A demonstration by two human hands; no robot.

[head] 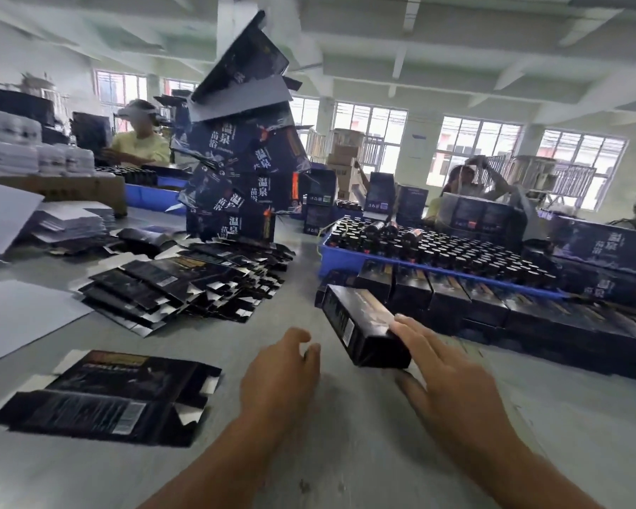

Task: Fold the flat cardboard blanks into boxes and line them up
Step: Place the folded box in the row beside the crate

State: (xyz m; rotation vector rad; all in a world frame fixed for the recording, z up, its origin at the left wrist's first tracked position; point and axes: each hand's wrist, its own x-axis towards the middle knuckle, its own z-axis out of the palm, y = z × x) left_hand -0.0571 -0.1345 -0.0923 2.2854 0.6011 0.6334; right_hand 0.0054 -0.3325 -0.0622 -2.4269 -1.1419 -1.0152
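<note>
Two hands are showing, the left hand (pixel 281 372) and the right hand (pixel 445 369), with one folded box (pixel 364 330) lying between them on the table (pixel 346 453). One flat blank (pixel 107 396) is lying alone near the table's near left edge, while the heap of flat blanks (pixel 184 281) further in is overlapping too much to count, and the row of folded boxes (pixel 492 306) along the right side is showing at least six. One blue tray (pixel 346 257) is holding bottles too many to count, and three other people are standing or sitting at the far side.
</note>
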